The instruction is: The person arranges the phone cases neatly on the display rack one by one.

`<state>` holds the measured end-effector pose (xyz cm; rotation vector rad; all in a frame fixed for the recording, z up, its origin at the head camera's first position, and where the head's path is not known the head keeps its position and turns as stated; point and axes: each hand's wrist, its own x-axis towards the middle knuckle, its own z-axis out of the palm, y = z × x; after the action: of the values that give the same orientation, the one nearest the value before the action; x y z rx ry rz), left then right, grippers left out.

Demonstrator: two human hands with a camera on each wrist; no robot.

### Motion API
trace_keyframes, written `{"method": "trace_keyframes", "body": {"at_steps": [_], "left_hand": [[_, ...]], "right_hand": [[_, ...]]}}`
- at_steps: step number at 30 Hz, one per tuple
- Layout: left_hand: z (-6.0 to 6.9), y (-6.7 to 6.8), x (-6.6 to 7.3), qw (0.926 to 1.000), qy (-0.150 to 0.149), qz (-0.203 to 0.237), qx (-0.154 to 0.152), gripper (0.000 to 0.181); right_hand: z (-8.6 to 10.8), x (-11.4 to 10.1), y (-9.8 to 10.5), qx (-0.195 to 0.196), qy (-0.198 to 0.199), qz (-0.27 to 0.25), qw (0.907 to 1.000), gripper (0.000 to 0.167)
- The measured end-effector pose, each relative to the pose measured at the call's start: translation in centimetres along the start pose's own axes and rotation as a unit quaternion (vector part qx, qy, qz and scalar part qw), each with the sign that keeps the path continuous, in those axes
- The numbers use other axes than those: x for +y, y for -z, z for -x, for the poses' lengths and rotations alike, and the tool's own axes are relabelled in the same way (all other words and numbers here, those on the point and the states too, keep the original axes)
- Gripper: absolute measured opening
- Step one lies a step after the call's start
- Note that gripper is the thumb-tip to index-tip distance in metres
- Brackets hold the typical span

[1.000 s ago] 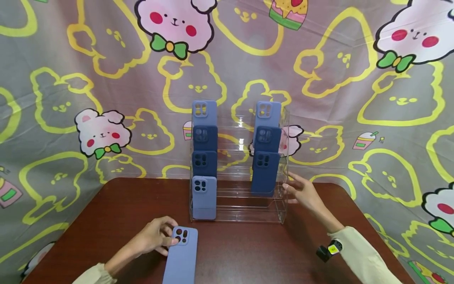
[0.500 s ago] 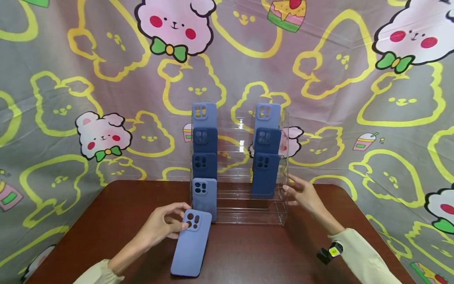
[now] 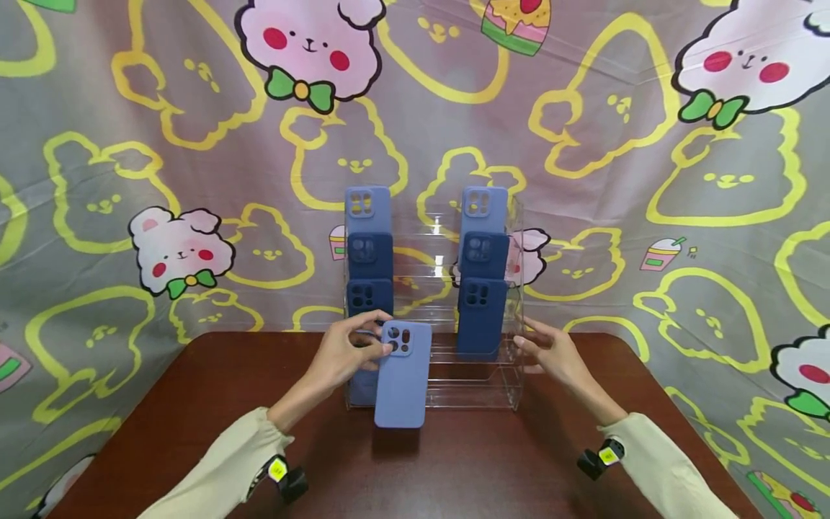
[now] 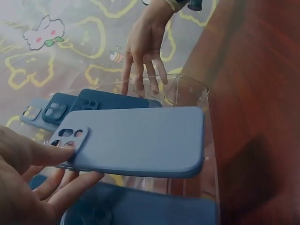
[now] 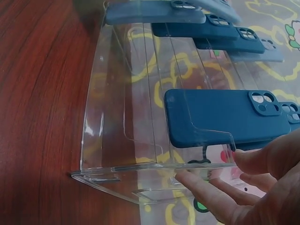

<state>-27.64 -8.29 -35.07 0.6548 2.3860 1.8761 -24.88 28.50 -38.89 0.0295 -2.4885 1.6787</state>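
Between thumb and fingers, my left hand (image 3: 338, 355) pinches a light blue phone case (image 3: 405, 382) at its camera cutout corner. The case is raised above the table, in front of the clear rack (image 3: 447, 396). In the left wrist view the held case (image 4: 140, 138) lies across the picture, apart from the cases behind it. My right hand (image 3: 554, 355) touches the rack's right side panel, its fingers fairly straight along the outside. A dark blue phone case (image 5: 215, 117) stands in the rack just inside that hand. My left hand partly hides the lowest left light blue case (image 3: 363, 388).
The left column holds several cases, with a light blue one (image 3: 369, 209) on top. On the right side, a light blue case (image 3: 485, 209) and a dark blue case (image 3: 486, 256) stand behind the front dark one. A patterned cloth (image 3: 259, 173) hangs behind the brown table (image 3: 233, 375).
My left hand has lifted the light blue phone case from the table's front and carried it up and right to the rack. The right hand has stayed at the rack's side.
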Motion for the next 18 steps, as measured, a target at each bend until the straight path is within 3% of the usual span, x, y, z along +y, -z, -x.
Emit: {"method": "trace_keyframes", "body": {"at_steps": [5, 10, 14, 18], "left_hand": [[-2.3, -2.2, 0.9, 0.9961, -0.057, -0.025, 0.063, 0.044], [-4.4, -4.8, 0.9, 0.9815, -0.141, -0.031, 0.126, 0.043], [-5.3, -7.1, 0.5, 0.9755, -0.173, -0.022, 0.135, 0.044], [-5.6, -9.2, -0.2, 0.9742, -0.177, -0.045, 0.133, 0.044]], "right_hand": [[0.0, -0.1, 0.0, 0.005, 0.004, 0.008, 0.9999, 0.057], [0.0, 0.2, 0.0, 0.014, 0.009, 0.023, 0.9996, 0.056], [0.1, 0.3, -0.1, 0.017, 0.012, 0.031, 0.9993, 0.056], [0.0, 0.3, -0.2, 0.022, 0.013, 0.034, 0.9991, 0.055]]}}
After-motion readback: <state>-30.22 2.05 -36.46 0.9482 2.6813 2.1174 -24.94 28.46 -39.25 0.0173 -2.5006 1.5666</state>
